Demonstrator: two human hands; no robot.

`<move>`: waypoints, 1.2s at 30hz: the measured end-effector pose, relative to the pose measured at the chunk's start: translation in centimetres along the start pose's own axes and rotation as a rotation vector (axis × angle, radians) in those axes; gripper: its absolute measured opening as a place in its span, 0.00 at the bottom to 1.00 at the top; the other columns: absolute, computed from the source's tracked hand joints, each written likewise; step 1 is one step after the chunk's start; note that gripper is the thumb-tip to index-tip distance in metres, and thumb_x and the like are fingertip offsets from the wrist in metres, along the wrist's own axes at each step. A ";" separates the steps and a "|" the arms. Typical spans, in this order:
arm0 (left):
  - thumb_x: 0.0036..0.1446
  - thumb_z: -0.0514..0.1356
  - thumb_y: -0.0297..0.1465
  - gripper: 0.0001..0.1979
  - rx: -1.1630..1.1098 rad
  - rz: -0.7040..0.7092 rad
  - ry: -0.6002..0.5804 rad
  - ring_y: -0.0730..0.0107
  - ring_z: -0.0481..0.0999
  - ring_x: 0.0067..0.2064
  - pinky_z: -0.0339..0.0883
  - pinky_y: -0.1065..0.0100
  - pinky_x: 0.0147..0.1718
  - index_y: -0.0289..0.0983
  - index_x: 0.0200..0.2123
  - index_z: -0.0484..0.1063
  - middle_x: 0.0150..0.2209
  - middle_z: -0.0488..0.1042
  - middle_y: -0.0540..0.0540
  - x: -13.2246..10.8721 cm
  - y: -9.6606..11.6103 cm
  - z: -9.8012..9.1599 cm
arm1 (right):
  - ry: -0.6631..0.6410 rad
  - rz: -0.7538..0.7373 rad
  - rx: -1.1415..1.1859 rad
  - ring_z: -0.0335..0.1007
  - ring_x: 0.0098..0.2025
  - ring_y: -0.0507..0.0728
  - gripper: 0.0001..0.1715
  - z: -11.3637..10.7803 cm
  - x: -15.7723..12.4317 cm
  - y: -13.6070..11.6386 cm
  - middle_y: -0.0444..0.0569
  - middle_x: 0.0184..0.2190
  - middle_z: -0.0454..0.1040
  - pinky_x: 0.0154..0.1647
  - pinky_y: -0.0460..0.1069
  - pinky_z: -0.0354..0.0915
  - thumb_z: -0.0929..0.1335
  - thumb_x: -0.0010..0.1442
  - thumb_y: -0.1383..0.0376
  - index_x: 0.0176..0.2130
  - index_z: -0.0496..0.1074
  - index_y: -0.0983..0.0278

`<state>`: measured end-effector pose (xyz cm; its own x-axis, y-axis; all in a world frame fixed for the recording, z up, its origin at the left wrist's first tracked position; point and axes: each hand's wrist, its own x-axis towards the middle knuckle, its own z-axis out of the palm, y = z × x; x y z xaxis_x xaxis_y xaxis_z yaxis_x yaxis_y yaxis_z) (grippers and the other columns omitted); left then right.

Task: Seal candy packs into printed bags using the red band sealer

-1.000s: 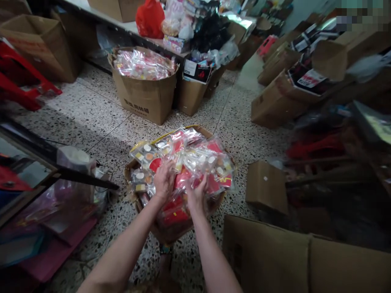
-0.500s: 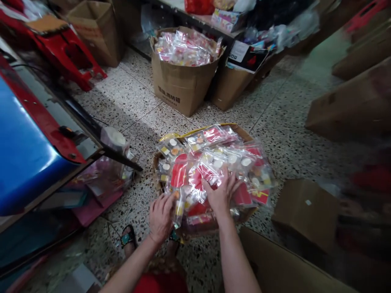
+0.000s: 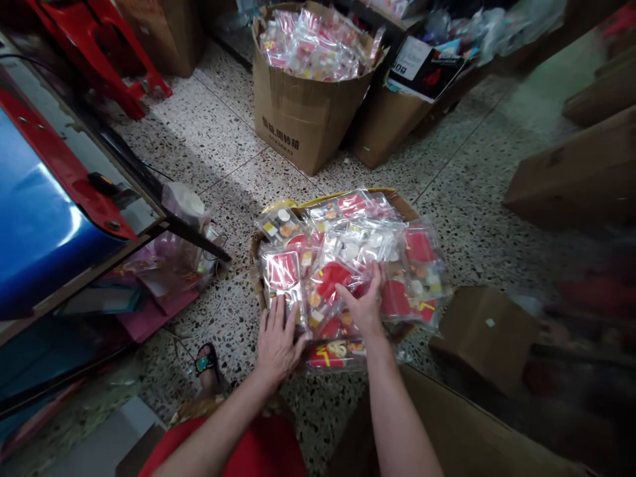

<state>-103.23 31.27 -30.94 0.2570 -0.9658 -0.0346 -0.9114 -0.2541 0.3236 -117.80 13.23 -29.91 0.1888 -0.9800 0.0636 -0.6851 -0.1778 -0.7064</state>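
Observation:
A low cardboard box [image 3: 403, 207] on the terrazzo floor is heaped with clear plastic packets [image 3: 358, 245] of red and yellow items. My left hand [image 3: 278, 338] lies flat, fingers spread, on the packets at the pile's near left edge. My right hand [image 3: 365, 305] rests on the middle of the pile with fingers spread over a red packet [image 3: 330, 275]. Neither hand grips anything that I can make out.
A tall cardboard box [image 3: 303, 119] full of similar packets stands behind, with another box [image 3: 382, 126] beside it. A blue and red machine [image 3: 44, 205] juts in at left. Cardboard boxes [image 3: 484, 331] lie at right and near front. My sandalled foot [image 3: 206, 364] is by the pile.
The view has swung left and tilted down. My left hand moved from gripping packets to lying flat at the pile's left edge; my right hand stays on the pile's middle.

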 end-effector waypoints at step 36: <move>0.61 0.42 0.55 0.40 -0.156 -0.151 -0.034 0.52 0.35 0.72 0.30 0.41 0.66 0.36 0.69 0.48 0.71 0.43 0.39 18.3 -4.5 2.9 | 0.007 0.126 -0.302 0.31 0.68 0.80 0.69 0.3 -3.6 0.1 0.69 0.69 0.35 0.61 0.78 0.40 0.73 0.43 0.35 0.69 0.47 0.65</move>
<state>-95.37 14.60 -35.77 0.3735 -0.9192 -0.1244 -0.8020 -0.3874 0.4547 -118.34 16.75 -30.46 0.0848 -0.9964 -0.0054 -0.8809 -0.0725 -0.4677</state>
